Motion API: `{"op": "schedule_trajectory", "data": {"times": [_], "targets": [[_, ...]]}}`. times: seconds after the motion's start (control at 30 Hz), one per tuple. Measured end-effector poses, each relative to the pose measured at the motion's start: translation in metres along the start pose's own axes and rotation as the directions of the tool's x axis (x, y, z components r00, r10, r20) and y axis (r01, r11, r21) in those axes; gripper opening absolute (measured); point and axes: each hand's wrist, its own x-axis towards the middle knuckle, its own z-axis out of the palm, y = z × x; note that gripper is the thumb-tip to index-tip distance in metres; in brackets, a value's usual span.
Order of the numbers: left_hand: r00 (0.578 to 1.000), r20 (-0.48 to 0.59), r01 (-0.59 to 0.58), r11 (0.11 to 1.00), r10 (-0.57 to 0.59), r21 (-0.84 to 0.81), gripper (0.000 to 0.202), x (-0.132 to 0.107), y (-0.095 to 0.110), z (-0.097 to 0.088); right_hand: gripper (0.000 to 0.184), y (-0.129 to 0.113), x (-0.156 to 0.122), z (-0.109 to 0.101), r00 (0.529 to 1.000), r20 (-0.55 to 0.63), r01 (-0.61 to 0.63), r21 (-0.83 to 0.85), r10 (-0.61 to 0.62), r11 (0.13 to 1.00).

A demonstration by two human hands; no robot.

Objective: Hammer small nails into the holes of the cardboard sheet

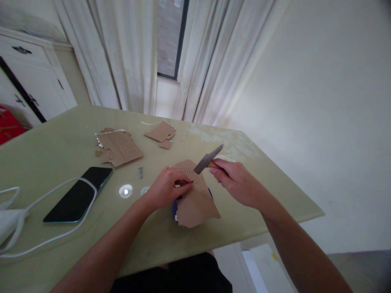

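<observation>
My right hand (233,179) is closed around the wooden handle of a hammer (209,159), whose grey metal head is raised just above a piece of brown cardboard (198,207). My left hand (168,185) rests on that cardboard with thumb and forefinger pinched together; whatever sits between the fingertips is too small to make out. Rows of small dark holes or marks (191,173) run across the cardboard near the fingertips. Beneath the cardboard, a blue object (175,209) shows only at its edges. A small grey metallic piece (140,172) lies left of my left hand.
On the table (146,244), marked cardboard (122,146) lies at the back left and cardboard scraps (161,132) at the back. A black phone (77,195) lies at left, crossed by a white cable (55,240). A wall (320,122) is on the right, curtains (131,53) behind.
</observation>
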Motion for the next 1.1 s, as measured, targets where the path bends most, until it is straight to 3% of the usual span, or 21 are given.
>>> {"op": "schedule_trajectory", "data": {"times": [0.1, 0.27, 0.43, 0.53, 0.67, 0.83, 0.97, 1.03, 1.1], "targets": [[1.000, -0.017, 0.020, 0.999, -0.021, -0.047, 0.016, 0.000, 0.001, 0.001, 0.024, 0.002, -0.001, 0.001, 0.996, -0.094, -0.003, 0.069, 0.010, 0.998], [0.999, -0.051, 0.011, 0.997, -0.014, -0.070, 0.014, -0.002, 0.001, 0.002, 0.020, 0.008, -0.006, 0.015, 0.996, 0.088, -0.023, -0.016, 0.024, 1.000], [0.999, -0.017, 0.039, 0.997, -0.041, -0.064, 0.017, -0.003, 0.003, 0.004, 0.023, 0.009, -0.009, 0.013, 0.996, -0.083, -0.028, 0.044, 0.032, 0.999], [0.998, -0.005, 0.055, 0.997, -0.055, -0.048, 0.012, -0.003, 0.003, 0.006, 0.022, 0.012, -0.011, 0.017, 0.998, -0.058, -0.021, 0.048, 0.023, 0.999], [0.999, -0.015, 0.048, 0.998, -0.047, 0.035, 0.028, -0.004, 0.002, 0.008, 0.021, 0.018, -0.013, 0.029, 0.995, 0.098, -0.029, -0.018, 0.031, 0.999], [0.997, 0.003, 0.074, 0.996, -0.075, 0.052, 0.042, -0.006, -0.001, 0.007, 0.027, 0.018, -0.016, 0.031, 0.999, 0.018, -0.045, -0.017, 0.045, 0.999], [0.996, -0.007, 0.091, 0.996, -0.091, 0.004, 0.056, -0.008, -0.002, 0.007, 0.027, 0.019, -0.013, 0.033, 0.992, 0.125, -0.019, -0.022, 0.021, 1.000], [0.996, -0.014, 0.093, 0.996, -0.093, -0.008, 0.059, -0.009, -0.001, 0.009, 0.024, 0.026, -0.009, 0.034, 0.990, 0.139, -0.021, 0.023, 0.017, 1.000], [0.996, -0.041, 0.084, 0.996, -0.085, -0.013, 0.063, -0.010, -0.001, 0.010, 0.023, 0.039, -0.003, 0.036, 0.995, 0.081, -0.069, 0.198, 0.054, 0.978]]}}
